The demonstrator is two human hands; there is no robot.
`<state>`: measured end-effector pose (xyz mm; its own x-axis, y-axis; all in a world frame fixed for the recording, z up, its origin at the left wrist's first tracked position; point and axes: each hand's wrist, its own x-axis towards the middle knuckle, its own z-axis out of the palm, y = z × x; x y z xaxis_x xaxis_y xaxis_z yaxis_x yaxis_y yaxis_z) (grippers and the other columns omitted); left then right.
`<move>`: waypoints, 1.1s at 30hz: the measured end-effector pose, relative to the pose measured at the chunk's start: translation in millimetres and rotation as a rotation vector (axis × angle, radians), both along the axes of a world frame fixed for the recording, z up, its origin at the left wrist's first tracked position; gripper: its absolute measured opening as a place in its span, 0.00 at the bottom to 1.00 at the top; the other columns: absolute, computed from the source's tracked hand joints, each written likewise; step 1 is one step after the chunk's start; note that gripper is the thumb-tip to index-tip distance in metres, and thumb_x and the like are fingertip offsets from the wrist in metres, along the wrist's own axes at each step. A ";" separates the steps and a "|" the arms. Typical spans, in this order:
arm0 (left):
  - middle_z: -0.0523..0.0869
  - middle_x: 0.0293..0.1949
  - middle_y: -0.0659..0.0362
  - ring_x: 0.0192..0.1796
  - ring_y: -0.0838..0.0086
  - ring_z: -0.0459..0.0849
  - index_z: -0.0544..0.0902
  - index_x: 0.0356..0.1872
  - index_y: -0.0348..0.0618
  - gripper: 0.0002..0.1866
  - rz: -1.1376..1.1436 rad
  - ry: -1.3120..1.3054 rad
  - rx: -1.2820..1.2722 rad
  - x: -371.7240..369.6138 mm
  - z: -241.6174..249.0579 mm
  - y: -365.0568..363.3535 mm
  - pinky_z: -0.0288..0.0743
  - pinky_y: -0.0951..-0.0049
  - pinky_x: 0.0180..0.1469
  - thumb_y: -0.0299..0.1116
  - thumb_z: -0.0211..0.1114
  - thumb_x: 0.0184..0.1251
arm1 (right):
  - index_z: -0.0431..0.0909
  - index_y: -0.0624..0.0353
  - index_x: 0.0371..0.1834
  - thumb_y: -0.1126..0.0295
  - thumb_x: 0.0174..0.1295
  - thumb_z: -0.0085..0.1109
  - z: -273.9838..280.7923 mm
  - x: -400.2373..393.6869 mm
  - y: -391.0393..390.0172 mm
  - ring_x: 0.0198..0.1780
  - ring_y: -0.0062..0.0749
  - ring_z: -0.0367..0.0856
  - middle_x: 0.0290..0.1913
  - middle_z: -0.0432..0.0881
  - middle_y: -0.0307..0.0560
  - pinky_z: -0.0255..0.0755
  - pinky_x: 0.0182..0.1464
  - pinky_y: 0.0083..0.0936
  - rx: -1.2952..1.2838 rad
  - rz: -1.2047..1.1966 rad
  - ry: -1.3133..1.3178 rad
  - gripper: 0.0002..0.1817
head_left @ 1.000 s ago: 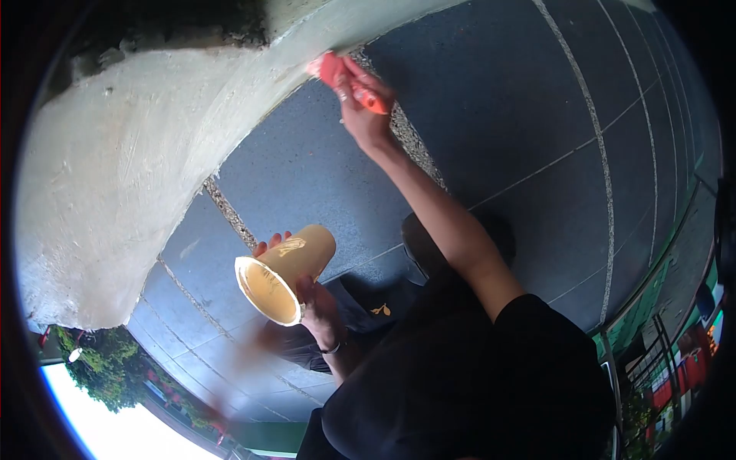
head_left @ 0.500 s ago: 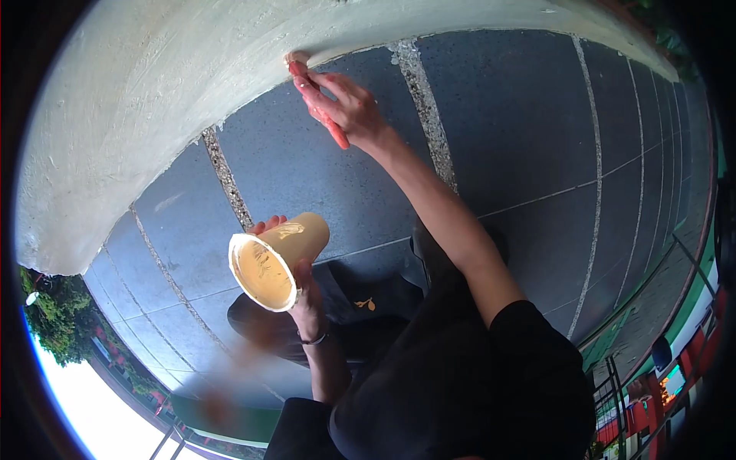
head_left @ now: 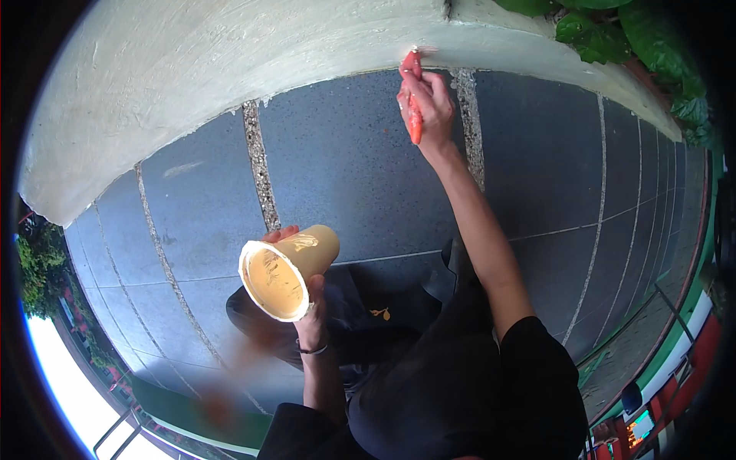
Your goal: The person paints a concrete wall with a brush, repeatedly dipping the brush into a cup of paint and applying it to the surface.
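Observation:
My right hand (head_left: 431, 111) is closed around a red-handled paintbrush (head_left: 416, 123). The brush tip touches the lower part of a pale, whitish wall (head_left: 230, 57), just above the floor tiles. Paint specks show on the handle and on my fingers. In my left hand (head_left: 310, 318) is a cream-coloured paint cup (head_left: 318, 249), tilted so that its open mouth faces me. Its rim is coated white, and dark streaks mark the yellowish inside. Part of my left fingers is hidden behind the cup.
Dark grey floor tiles (head_left: 345, 169) with pebble strips (head_left: 261, 169) run along the wall's foot. Green leaves (head_left: 613, 34) hang over the wall at the upper right. My bent legs are below the cup. Railings and green edging lie at the far right.
The paintbrush and my right hand have moved right along the wall's base. The view has shifted, bringing leaves in at the upper right. My left hand still holds the cup.

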<state>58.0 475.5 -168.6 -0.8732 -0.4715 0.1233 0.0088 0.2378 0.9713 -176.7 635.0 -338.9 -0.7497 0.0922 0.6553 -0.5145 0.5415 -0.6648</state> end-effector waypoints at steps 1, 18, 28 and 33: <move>0.73 0.63 0.46 0.68 0.53 0.72 0.57 0.71 0.36 0.49 -0.008 0.003 0.002 2.6 -1.5 -6.2 0.64 0.50 0.71 0.50 0.75 0.56 | 0.82 0.52 0.56 0.76 0.55 0.68 1.5 0.2 -12.8 0.40 0.35 0.84 0.44 0.79 0.48 0.82 0.41 0.28 0.063 0.094 0.035 0.23; 0.76 0.60 0.51 0.64 0.59 0.76 0.63 0.67 0.41 0.48 -0.297 0.028 -0.505 -5.1 -1.5 -105.6 0.63 0.54 0.70 0.52 0.81 0.49 | 0.79 0.39 0.59 0.72 0.62 0.59 97.6 -60.9 94.6 0.55 0.40 0.80 0.58 0.78 0.42 0.81 0.52 0.35 1.365 0.675 -0.174 0.21; 0.86 0.49 0.53 0.53 0.56 0.83 0.78 0.54 0.42 0.34 -0.293 0.209 -0.115 -1.9 -7.6 -101.0 0.73 0.55 0.61 0.41 0.81 0.43 | 0.81 0.43 0.56 0.76 0.53 0.67 107.6 -75.3 -15.5 0.41 0.39 0.84 0.45 0.80 0.42 0.81 0.45 0.36 1.173 0.955 -0.012 0.25; 0.86 0.48 0.56 0.51 0.59 0.84 0.80 0.48 0.43 0.27 -0.405 0.175 -0.007 0.6 8.5 -91.5 0.73 0.54 0.60 0.29 0.78 0.43 | 0.80 0.45 0.59 0.75 0.55 0.65 104.4 -73.3 58.5 0.46 0.42 0.84 0.49 0.79 0.45 0.81 0.47 0.37 1.431 0.795 -0.211 0.25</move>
